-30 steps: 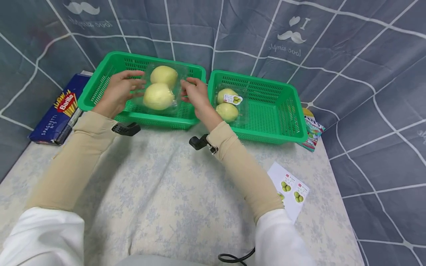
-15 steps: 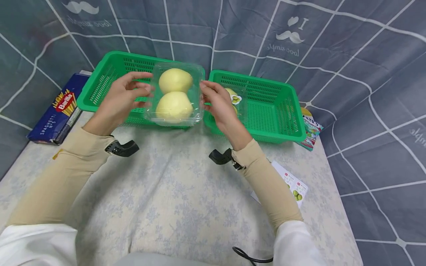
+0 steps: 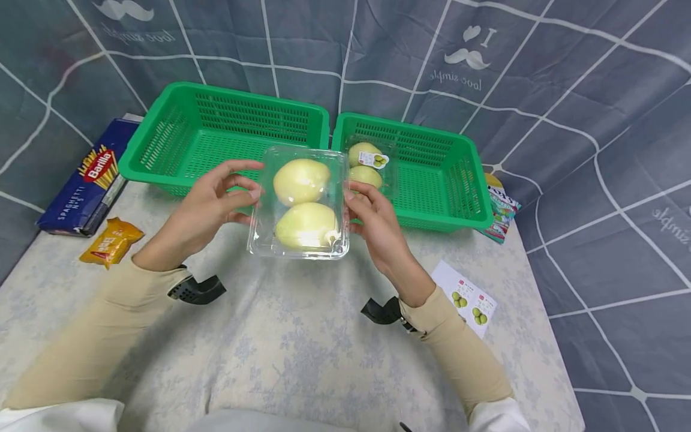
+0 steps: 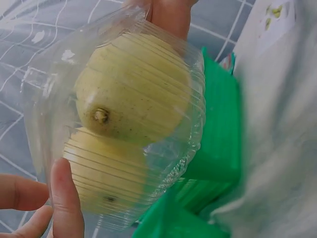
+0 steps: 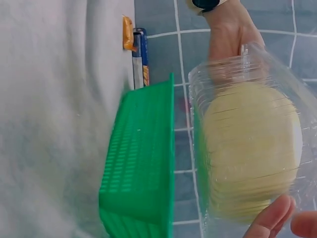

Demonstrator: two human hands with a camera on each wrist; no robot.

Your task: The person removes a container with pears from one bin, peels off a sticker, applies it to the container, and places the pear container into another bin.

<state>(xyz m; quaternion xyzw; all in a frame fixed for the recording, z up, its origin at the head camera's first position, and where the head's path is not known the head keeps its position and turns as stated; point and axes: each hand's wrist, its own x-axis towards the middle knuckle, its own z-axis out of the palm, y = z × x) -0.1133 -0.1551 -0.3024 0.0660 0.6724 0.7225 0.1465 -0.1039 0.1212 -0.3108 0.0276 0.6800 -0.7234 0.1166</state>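
Note:
A clear plastic fruit box (image 3: 263, 237) is held between both hands, raised in front of the baskets in the head view. Inside it lie two pale yellow melon-like fruits, a far one (image 3: 301, 182) and a near one (image 3: 306, 226). My left hand (image 3: 210, 210) grips the box's left side, thumb against the clear wall in the left wrist view. On the opposite side, my right hand (image 3: 382, 231) pinches the edge with thumb and fingers. A brown stem end shows on one fruit (image 4: 138, 89) in the left wrist view.
Two green baskets stand side by side at the back, a left one (image 3: 216, 93) and a right one (image 3: 464, 180). The right one holds another fruit box with a label (image 3: 373, 160). Around them lie a spaghetti box (image 3: 81, 180), orange packet (image 3: 111, 242), sticker sheet (image 3: 468, 300) and colourful pouch (image 3: 501, 210).
The fruit box has come out of the left basket, moving toward me and to the right in both hands. The orange packet, earlier hidden by the left arm, now shows.

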